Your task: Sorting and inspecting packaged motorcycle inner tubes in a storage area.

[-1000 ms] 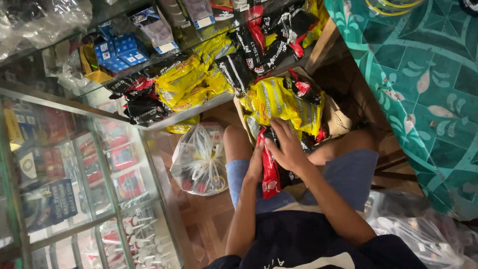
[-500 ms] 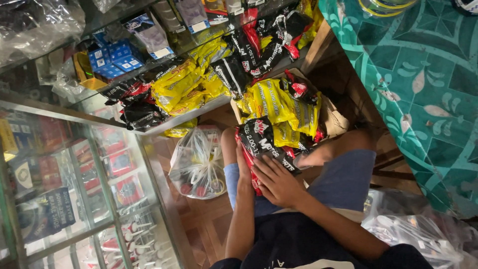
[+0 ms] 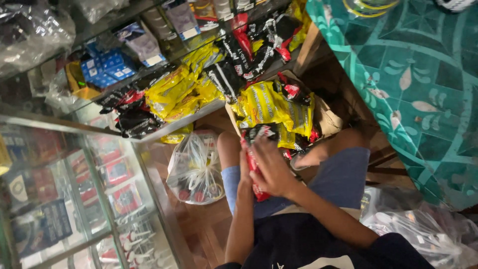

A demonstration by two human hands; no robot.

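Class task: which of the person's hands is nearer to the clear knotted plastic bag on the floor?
Left. The left hand grips the red packets on the side facing the plastic bag; the right hand lies beyond them.

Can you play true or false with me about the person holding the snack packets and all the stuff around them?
1. Both hands hold a stack of red and black foil packets. True.
2. The right hand rests empty on the knee. False: it lies over the packets, with the left hand beside it.
3. The open cardboard box holds yellow packets. True.
4. The knotted clear plastic bag hangs from the shelf. False: it sits on the wooden floor.
5. The person wears blue shorts. True.
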